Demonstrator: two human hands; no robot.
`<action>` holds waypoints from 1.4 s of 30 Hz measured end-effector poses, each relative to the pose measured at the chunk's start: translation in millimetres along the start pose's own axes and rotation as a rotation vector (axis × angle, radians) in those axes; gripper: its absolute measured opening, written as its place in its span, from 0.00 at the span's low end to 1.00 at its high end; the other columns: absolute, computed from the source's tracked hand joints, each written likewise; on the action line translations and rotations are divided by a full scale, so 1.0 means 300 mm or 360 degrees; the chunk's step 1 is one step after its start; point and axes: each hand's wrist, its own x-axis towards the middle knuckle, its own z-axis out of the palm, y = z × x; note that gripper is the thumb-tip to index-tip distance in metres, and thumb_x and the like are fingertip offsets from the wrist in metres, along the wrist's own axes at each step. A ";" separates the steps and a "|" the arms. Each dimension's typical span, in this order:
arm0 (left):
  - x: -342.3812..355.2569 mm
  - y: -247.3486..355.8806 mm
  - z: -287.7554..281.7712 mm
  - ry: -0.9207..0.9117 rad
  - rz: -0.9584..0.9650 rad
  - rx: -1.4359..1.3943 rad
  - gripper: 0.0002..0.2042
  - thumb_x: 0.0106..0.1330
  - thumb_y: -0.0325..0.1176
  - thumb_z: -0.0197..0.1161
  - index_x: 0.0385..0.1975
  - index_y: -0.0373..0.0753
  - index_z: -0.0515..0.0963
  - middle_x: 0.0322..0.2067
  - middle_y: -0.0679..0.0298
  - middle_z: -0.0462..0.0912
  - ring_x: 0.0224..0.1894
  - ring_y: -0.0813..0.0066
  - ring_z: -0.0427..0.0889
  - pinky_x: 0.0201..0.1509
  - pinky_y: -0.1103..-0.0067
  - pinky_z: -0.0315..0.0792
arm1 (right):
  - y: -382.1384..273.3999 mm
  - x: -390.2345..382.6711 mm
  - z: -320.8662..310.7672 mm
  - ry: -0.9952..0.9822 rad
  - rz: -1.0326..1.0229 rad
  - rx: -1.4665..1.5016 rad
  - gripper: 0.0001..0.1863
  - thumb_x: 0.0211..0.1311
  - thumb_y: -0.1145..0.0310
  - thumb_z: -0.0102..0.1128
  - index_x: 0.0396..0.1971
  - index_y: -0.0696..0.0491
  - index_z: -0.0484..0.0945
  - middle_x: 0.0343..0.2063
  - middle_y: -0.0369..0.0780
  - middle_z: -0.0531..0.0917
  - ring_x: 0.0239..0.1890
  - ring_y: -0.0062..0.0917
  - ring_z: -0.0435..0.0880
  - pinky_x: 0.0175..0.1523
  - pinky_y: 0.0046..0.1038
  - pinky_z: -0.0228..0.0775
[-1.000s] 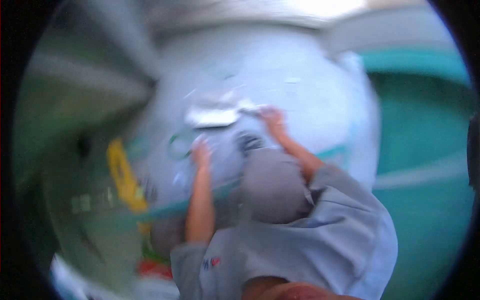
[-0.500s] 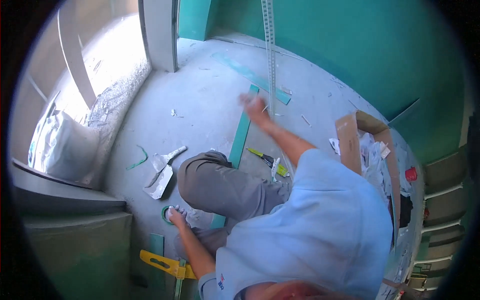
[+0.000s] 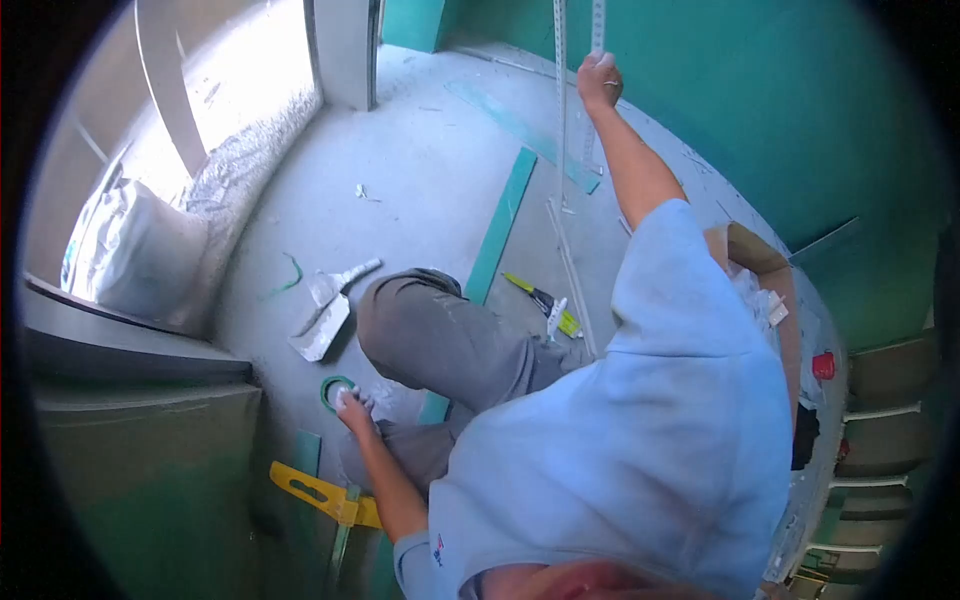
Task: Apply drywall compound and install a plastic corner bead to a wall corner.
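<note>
My right hand (image 3: 601,80), raised at the top, is closed around an upright perforated white strip (image 3: 598,28). Another perforated strip (image 3: 561,90) stands just left of it. Low at my left, my left hand (image 3: 353,408), with white-smudged fingers, is closed on a green ring like a tape roll (image 3: 327,389). A long green board strip (image 3: 502,225) lies on the floor beyond my bent knee. A yellow tool (image 3: 298,484) with a long slot lies below my left hand. A dustpan-like metal tool (image 3: 320,330) and a yellow-and-black tool (image 3: 535,295) lie either side of the knee.
A green wall (image 3: 760,120) rises ahead and to the right. A cardboard box (image 3: 750,240) holding crumpled material stands at my right, near a red object (image 3: 823,365). A white sack (image 3: 150,250) sits by a bright opening at the left, with a scrap of green cord (image 3: 290,265) nearby.
My right hand has risen up and to the right and now grips the perforated strip. The blurred view from a second ago has steadied. My left hand stays low at the green ring.
</note>
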 end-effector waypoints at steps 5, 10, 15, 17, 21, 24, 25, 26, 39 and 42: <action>-0.019 0.057 0.052 -0.0059 -0.0048 0.0106 0.18 0.64 0.40 0.44 0.48 0.34 0.64 0.32 0.59 0.75 0.24 0.73 0.73 0.23 0.81 0.71 | 0.096 0.048 -0.033 0.0402 -0.0383 0.0135 0.15 0.57 0.62 0.43 0.29 0.59 0.71 0.29 0.50 0.78 0.34 0.43 0.77 0.39 0.37 0.69; -0.051 0.117 0.050 -0.0127 0.0017 0.0246 0.19 0.64 0.40 0.44 0.49 0.34 0.63 0.35 0.58 0.74 0.26 0.74 0.73 0.25 0.81 0.70 | 0.046 0.071 -0.105 0.0038 -0.0204 0.0944 0.17 0.58 0.58 0.49 0.40 0.55 0.72 0.25 0.37 0.77 0.26 0.22 0.76 0.28 0.23 0.69; -0.030 0.128 0.073 -0.0238 0.0023 0.0132 0.18 0.64 0.38 0.46 0.48 0.33 0.63 0.35 0.58 0.74 0.25 0.74 0.73 0.24 0.81 0.71 | -0.013 0.080 -0.148 -0.0057 -0.0280 0.1069 0.14 0.61 0.61 0.43 0.35 0.54 0.75 0.19 0.35 0.78 0.19 0.19 0.74 0.23 0.21 0.66; -0.052 0.126 0.073 -0.0238 0.0095 0.0128 0.17 0.64 0.37 0.47 0.48 0.33 0.63 0.34 0.58 0.74 0.23 0.75 0.73 0.23 0.82 0.70 | -0.048 0.086 -0.172 -0.0007 -0.0406 0.0951 0.14 0.60 0.61 0.45 0.34 0.55 0.75 0.19 0.36 0.78 0.19 0.18 0.75 0.23 0.20 0.66; -0.067 0.140 0.064 -0.0225 0.0163 0.0141 0.17 0.63 0.37 0.47 0.47 0.33 0.64 0.34 0.59 0.74 0.22 0.76 0.72 0.22 0.83 0.70 | -0.094 0.039 -0.268 0.0184 -0.0400 0.1271 0.15 0.59 0.59 0.50 0.31 0.57 0.75 0.19 0.39 0.79 0.21 0.19 0.77 0.26 0.21 0.69; -0.054 0.134 0.054 -0.0226 0.0169 0.0172 0.17 0.63 0.36 0.47 0.48 0.33 0.64 0.33 0.59 0.74 0.23 0.76 0.73 0.22 0.82 0.70 | -0.073 0.037 -0.253 0.0242 -0.0379 0.1364 0.15 0.58 0.59 0.53 0.29 0.58 0.75 0.20 0.39 0.80 0.21 0.19 0.77 0.27 0.21 0.69; -0.049 0.132 0.057 -0.0231 0.0167 0.0181 0.17 0.63 0.36 0.47 0.48 0.33 0.64 0.33 0.60 0.75 0.22 0.76 0.73 0.21 0.82 0.70 | -0.075 0.016 -0.255 0.0245 -0.0346 0.1278 0.15 0.58 0.59 0.53 0.29 0.58 0.75 0.20 0.39 0.80 0.22 0.19 0.77 0.28 0.21 0.69; -0.043 0.134 0.056 -0.0236 0.0166 0.0191 0.18 0.63 0.36 0.47 0.49 0.33 0.65 0.33 0.60 0.75 0.22 0.77 0.72 0.21 0.82 0.70 | -0.079 -0.002 -0.258 0.0246 -0.0311 0.1192 0.15 0.57 0.59 0.53 0.29 0.57 0.75 0.20 0.39 0.80 0.22 0.19 0.77 0.29 0.20 0.68; -0.103 0.408 0.137 -0.0298 0.0831 0.0377 0.12 0.63 0.35 0.47 0.39 0.33 0.71 0.27 0.60 0.75 0.20 0.80 0.72 0.19 0.85 0.66 | -0.437 -0.062 -0.184 0.0056 -0.0363 0.1541 0.12 0.58 0.62 0.52 0.26 0.57 0.75 0.18 0.37 0.79 0.20 0.17 0.74 0.27 0.22 0.67; 0.034 0.344 0.094 -0.0088 0.1891 0.1810 0.07 0.54 0.32 0.52 0.24 0.35 0.73 0.26 0.58 0.74 0.32 0.63 0.72 0.35 0.67 0.66 | -0.434 0.025 -0.078 -0.0224 -0.0807 0.1533 0.09 0.57 0.69 0.49 0.32 0.59 0.73 0.24 0.40 0.79 0.27 0.24 0.77 0.34 0.26 0.69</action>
